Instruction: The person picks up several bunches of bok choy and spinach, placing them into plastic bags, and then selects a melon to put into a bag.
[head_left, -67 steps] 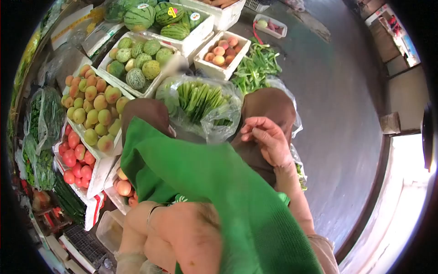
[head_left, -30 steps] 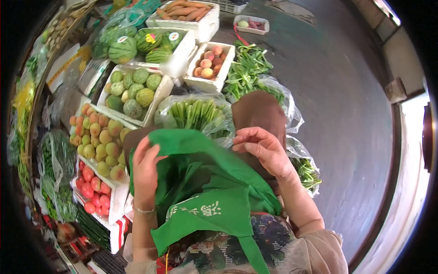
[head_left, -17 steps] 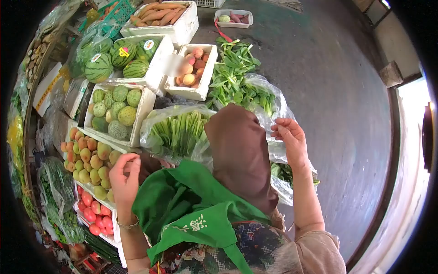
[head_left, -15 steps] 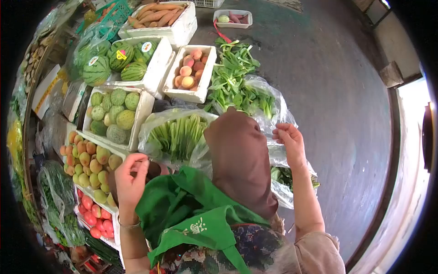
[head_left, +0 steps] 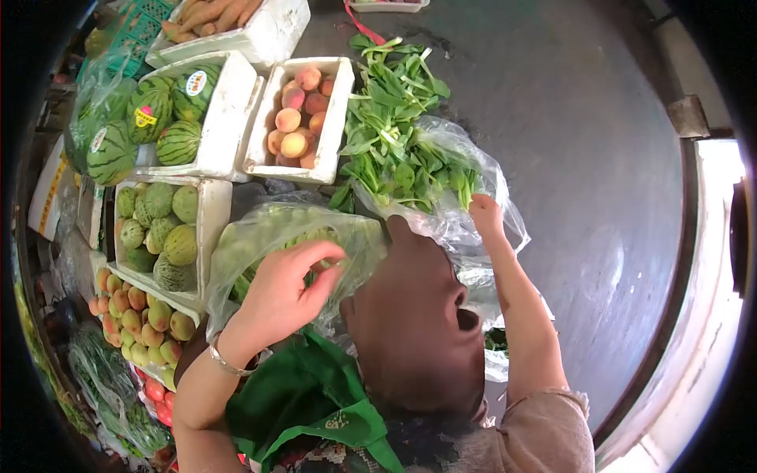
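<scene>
My right hand (head_left: 486,216) is closed at the lower right edge of a heap of leafy greens (head_left: 402,134), which lies partly in a clear plastic bag (head_left: 501,185). Its fingertips meet the stems and the film, and what they hold is hidden. My left hand (head_left: 296,284), a bangle on its wrist, hovers over another plastic bag (head_left: 229,260) holding green vegetables. Its thumb and fingers are curved with a gap between them, and nothing shows there. A knee in brown trousers (head_left: 410,307) rises between my hands.
White foam boxes of peaches (head_left: 294,143), watermelons (head_left: 150,110) and small striped melons (head_left: 162,221) stand to the left. Sweet potatoes (head_left: 209,16) lie in a box at the top. More fruit (head_left: 142,323) sits lower left. Dark floor (head_left: 583,197) stretches to the right.
My right hand has moved forward to the greens and closed there. My left hand has moved right and forward, over the bag of green vegetables. The view has shifted, so the boxes sit further left.
</scene>
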Tool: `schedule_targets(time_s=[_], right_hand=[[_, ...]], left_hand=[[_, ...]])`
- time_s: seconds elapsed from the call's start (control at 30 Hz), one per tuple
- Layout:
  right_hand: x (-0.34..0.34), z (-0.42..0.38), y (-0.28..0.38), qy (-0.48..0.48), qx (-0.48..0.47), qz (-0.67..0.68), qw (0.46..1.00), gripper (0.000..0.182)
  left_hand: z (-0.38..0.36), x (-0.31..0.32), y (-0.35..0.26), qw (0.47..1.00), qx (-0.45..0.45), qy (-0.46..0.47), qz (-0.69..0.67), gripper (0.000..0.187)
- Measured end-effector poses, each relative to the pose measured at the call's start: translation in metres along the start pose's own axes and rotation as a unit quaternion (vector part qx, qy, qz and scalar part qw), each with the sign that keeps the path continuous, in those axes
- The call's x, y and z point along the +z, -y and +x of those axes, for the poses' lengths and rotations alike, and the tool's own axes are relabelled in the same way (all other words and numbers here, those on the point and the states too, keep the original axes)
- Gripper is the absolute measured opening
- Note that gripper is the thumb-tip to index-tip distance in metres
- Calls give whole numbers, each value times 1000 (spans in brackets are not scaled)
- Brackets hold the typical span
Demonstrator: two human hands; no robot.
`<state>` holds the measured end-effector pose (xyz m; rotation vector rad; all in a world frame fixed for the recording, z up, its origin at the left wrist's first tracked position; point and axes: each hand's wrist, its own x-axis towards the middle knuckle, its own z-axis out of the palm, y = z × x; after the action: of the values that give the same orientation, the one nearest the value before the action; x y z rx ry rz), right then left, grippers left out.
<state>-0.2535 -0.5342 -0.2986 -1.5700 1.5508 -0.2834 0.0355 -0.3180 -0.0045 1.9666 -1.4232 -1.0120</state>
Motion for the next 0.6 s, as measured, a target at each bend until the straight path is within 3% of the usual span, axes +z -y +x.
schedule_targets(time_s=[0.07, 0.13, 0.2, 0.33, 0.4, 0.53, 0.6], right_hand=[[9, 24, -16, -26, 10, -51, 998, 38], [19, 44, -32, -11, 58, -122, 991, 40], [32, 52, -42, -35, 49, -156, 986, 40], [40, 41, -15, -52, 83, -256, 962, 49], [43, 38, -23, -56, 35, -295, 953, 51], [23, 35, -30, -23, -37, -238, 970, 48], [-8, 21, 5, 138, 38, -64, 988, 41]], left_hand=[[24, 4, 3, 999, -29, 41, -6, 13], [44, 19, 18, 998, -5, 33, -49, 14], [60, 31, 26, 994, -13, 35, -99, 16], [83, 54, 40, 981, -70, 51, -175, 15], [89, 62, 45, 974, -98, 73, -192, 16], [96, 70, 59, 974, -95, 100, -177, 16], [96, 74, 66, 965, -119, 109, -206, 16]])
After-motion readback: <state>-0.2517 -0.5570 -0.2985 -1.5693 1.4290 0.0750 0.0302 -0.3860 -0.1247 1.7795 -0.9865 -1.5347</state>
